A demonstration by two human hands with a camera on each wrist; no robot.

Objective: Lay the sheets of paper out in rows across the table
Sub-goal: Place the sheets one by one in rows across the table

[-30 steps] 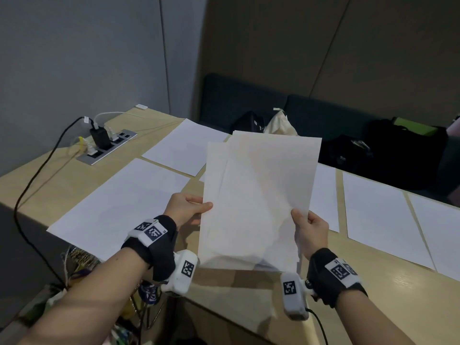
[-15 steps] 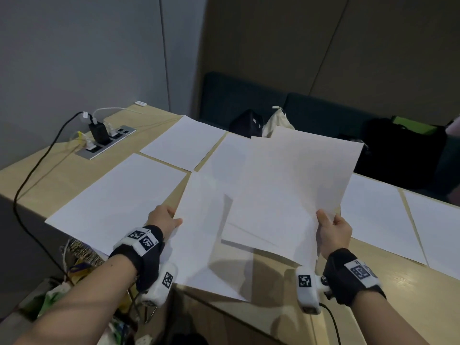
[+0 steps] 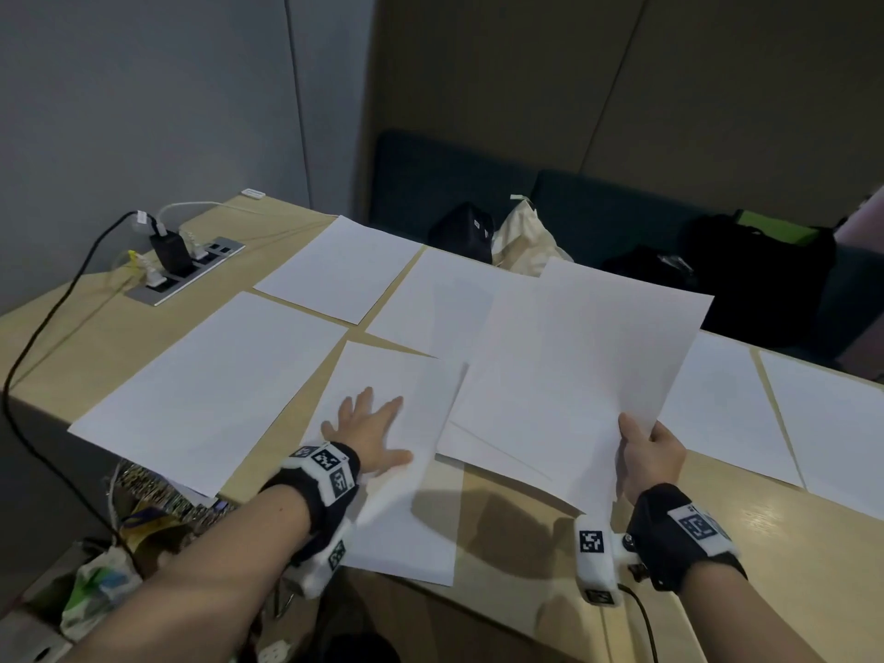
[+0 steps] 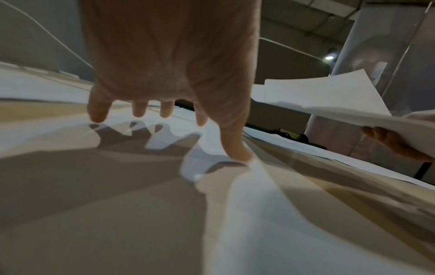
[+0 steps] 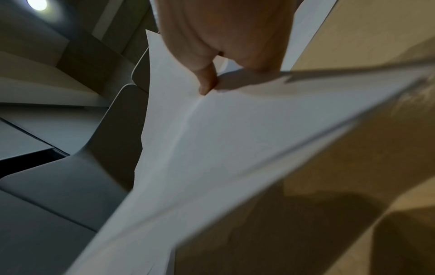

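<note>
Sheet (image 3: 402,471): flat on table (image 3: 765,543) under left fingers, long axis running away from person, near end over table edge.
Left hand (image 3: 370,435): fingers spread wide, pressing sheet.
Right hand (image 3: 648,454): pinching stack (image 3: 574,375), raised, tilted rightward.

Head view: high, facing forward and down over both hands. Left wrist view: low, close behind left hand (image 4: 164,55), skimming the worktop (image 4: 70,204). Right wrist view: close beneath right hand (image 5: 226,33). Shared: held sheets (image 3: 574,375).
</note>
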